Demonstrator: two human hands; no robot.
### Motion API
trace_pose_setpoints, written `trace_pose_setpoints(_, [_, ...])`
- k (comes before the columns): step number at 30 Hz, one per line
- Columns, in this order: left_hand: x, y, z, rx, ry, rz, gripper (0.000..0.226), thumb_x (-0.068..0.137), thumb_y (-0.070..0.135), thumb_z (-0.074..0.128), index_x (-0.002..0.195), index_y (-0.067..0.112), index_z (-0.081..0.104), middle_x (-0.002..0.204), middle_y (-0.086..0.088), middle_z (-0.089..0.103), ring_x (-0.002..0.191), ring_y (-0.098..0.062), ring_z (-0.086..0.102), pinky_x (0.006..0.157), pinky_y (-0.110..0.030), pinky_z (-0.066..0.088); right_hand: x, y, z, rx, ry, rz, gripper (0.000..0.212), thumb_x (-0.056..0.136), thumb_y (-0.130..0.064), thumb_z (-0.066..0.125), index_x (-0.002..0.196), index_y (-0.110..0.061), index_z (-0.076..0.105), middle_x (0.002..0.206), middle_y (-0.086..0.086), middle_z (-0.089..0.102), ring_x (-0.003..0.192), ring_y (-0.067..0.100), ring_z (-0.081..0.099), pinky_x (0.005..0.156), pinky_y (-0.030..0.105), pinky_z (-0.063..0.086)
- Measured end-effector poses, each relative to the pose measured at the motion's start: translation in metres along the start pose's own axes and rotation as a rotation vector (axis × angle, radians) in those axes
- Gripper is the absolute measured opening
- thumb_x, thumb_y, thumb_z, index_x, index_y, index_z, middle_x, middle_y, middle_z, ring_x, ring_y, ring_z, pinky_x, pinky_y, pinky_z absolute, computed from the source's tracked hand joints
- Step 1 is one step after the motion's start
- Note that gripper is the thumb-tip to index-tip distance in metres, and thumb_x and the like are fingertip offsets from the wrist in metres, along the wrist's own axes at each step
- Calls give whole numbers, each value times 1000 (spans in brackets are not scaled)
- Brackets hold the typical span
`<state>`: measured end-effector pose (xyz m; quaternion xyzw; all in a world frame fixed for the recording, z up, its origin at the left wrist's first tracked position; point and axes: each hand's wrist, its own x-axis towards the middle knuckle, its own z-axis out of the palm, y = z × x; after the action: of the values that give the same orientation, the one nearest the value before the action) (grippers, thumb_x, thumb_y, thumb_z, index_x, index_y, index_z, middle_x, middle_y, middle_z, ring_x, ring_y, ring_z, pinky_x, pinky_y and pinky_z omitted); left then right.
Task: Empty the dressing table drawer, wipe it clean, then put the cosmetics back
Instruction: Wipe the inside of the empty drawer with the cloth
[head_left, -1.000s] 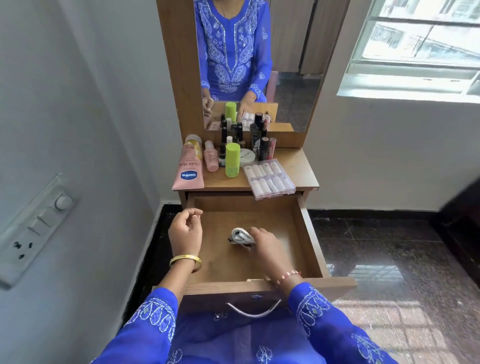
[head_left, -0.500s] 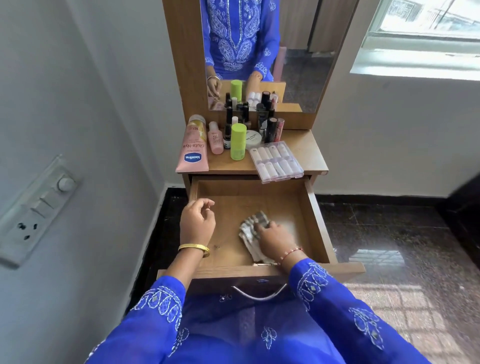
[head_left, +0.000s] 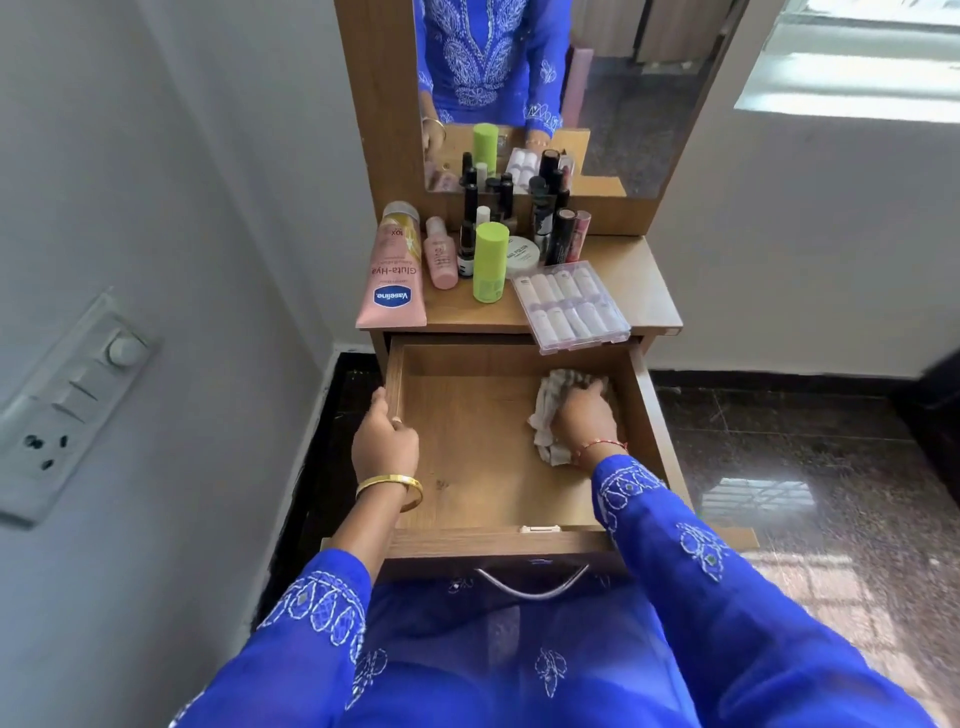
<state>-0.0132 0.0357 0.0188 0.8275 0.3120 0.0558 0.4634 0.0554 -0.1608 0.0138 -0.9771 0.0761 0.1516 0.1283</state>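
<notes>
I see a narrow corner with grey walls, a dark polished floor (head_left: 810, 447) and a wooden dressing table (head_left: 644, 280) under a mirror (head_left: 613, 104). The person's reflection is cut off at the top of the mirror, and the small dark bottles (head_left: 498, 197) at the back of the tabletop crowd together so I cannot tell them apart. The window at upper right is washed out and runs off the edge.

The drawer (head_left: 467, 457) stands pulled out, its wooden floor bare apart from the cloth. The right hand (head_left: 582, 421) lies palm down on the crumpled grey cloth (head_left: 545, 410), pressing it against the drawer floor near the right wall; its fingertips are blurred, so I cannot tell whether they curl into the fabric. The left hand (head_left: 384, 441) rests on the drawer's left wall, thumb inside the rim and fingers wrapped over its outer side, out of my sight.

The cosmetics sit on the tabletop: a pink Vaseline tube (head_left: 392, 275) lying flat, a small pink bottle (head_left: 440, 254), an upright green cylinder (head_left: 490, 262), a white jar (head_left: 521, 254), and a clear case of white tubes (head_left: 571, 306) overhanging the front edge
</notes>
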Motion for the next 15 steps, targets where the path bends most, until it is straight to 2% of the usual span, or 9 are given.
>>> trace_pose_setpoints(2, [1,-1,0,-15,9,-21,54,91,2,35,142,21,33,133,-8,54,97,-30,61,70,-30,46,3,-17,6,-1,-10,-61,36,94,-10,37,126,4,48,131,23,48,120,37,49,111,44,29])
trace_pose_setpoints(4, [2,-1,0,-19,10,-29,53,91,2,35,141,22,34,132,-9,55,99,-31,61,75,-32,48,-1,-43,16,-8,-34,-151,40,94,-16,40,128,3,46,132,24,49,126,38,42,115,46,20])
trace_pose_setpoints(7, [3,-1,0,-11,14,-30,52,91,4,37,140,22,36,131,-8,56,108,-31,57,84,-30,44,-17,-87,36,72,-69,-312,41,90,-14,48,129,-2,46,137,22,39,124,37,42,101,41,37])
trace_pose_setpoints(10, [5,-2,0,-15,18,-34,52,91,3,37,140,21,37,131,-9,56,112,-30,56,86,-28,41,-32,-118,48,20,-138,-500,40,92,-10,45,130,2,42,134,26,40,123,35,43,94,41,43])
trace_pose_setpoints(12, [5,-3,0,-16,24,-40,52,90,3,38,139,21,38,131,-8,56,112,-29,56,84,-26,40,-28,-122,51,-32,-136,-525,43,94,-10,43,134,2,37,139,28,34,121,36,46,94,40,44])
trace_pose_setpoints(15, [5,-4,0,-25,20,-47,53,90,4,38,139,23,38,130,-7,57,109,-28,57,83,-28,42,-19,-106,50,-165,-81,-503,52,93,-14,43,142,-4,27,149,24,14,121,38,47,96,41,45])
